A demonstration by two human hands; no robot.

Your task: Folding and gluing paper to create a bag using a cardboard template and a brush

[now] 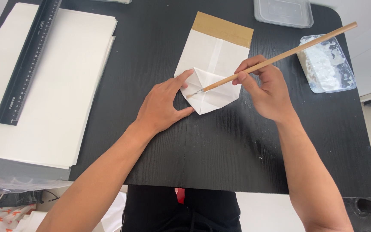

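The light, easily creased paper bag (213,64) is pinned flat at its folded end by the spread left hand (162,105), while a brush (275,58) is pinched by the right hand (267,88).

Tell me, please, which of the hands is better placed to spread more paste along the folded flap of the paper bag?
Right. The right hand holds the brush, its tip on the paper bag; the left hand pins the fold down.

Matt white paper bag (213,56), wooden brush (280,55)
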